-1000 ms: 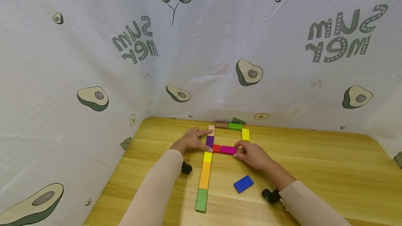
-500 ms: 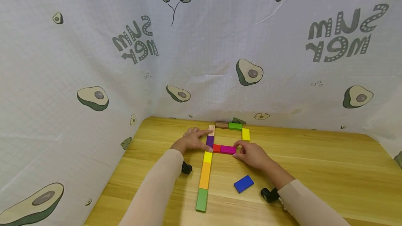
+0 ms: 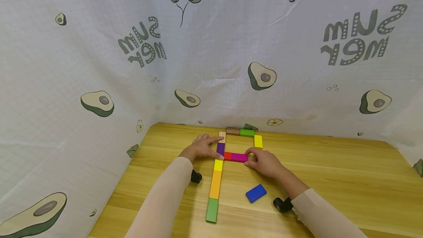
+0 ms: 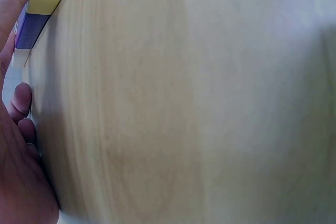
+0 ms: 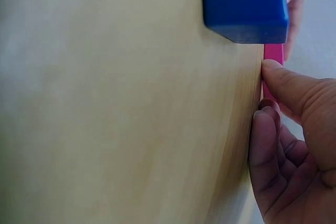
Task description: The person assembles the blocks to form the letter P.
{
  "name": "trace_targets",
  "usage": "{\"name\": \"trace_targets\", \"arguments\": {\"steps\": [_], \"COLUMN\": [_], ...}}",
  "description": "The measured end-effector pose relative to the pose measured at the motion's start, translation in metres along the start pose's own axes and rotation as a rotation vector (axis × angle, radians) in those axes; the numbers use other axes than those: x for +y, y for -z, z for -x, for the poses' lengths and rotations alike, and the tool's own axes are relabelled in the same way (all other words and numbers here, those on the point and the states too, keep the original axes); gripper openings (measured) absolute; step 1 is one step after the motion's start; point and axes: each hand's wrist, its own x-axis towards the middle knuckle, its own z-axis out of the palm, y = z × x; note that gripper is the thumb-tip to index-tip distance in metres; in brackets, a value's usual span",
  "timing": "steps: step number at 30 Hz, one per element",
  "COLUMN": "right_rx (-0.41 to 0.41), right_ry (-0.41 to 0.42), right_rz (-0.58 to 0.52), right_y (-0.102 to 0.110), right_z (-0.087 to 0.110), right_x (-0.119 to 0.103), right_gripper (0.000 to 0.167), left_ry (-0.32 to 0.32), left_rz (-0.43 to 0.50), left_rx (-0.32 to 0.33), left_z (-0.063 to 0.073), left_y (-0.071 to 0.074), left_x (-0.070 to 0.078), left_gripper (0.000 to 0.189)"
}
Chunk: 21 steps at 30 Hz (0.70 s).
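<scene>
My right hand [image 3: 266,162] pinches the right end of a magenta block [image 3: 239,157] between thumb and forefinger. That block lies flat against a small red block [image 3: 228,156], which meets the side of a column of blocks. Spread along this column, my left hand [image 3: 202,147] touches the striped wood-coloured block [image 3: 222,137] with its forefinger. Its thumb rests by the purple block [image 3: 220,148], near the joint with a yellow block [image 3: 218,165]. In the right wrist view, a blue block [image 5: 244,6] partly hides the magenta one.
An orange block [image 3: 215,184] and a green block [image 3: 212,210] form the column's near end. Brown [image 3: 233,131], bright green [image 3: 247,133] and yellow [image 3: 258,141] blocks line the far side. A printed cloth [image 3: 211,54] hangs behind the wooden table [image 3: 330,179].
My right hand has slid the magenta block slightly left, and the small gap to the red block has closed. The left hand keeps its place.
</scene>
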Motion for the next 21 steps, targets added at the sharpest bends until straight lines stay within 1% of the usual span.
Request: {"name": "trace_targets", "arguments": {"steps": [4,10,12,16,21], "right_rx": [-0.008,-0.021,-0.015,-0.009,-0.012], "right_ry": [-0.011,-0.053,-0.062,-0.057,-0.071], "right_rz": [-0.015,-0.087,-0.107,-0.131,-0.127], "right_y": [0.001,0.003,0.003,0.004,0.002], "right_z": [0.002,0.008,0.012,0.024,0.045], "right_x": [-0.002,-0.004,-0.003,-0.003,-0.008], "right_gripper": [0.034,0.049,0.050,0.047,0.032], "left_ry": [0.004,-0.003,-0.004,0.000,0.002], "left_rz": [0.003,0.015,0.015,0.016,0.017], "left_rx": [0.003,0.000,-0.001,-0.001,-0.002], "left_z": [0.000,0.000,0.000,0.001,0.001], "left_y": [0.000,0.000,0.000,0.000,0.000], "left_x": [0.000,0.000,0.001,0.001,0.000], "left_gripper": [0.091,0.092,0.091,0.092,0.092]}}
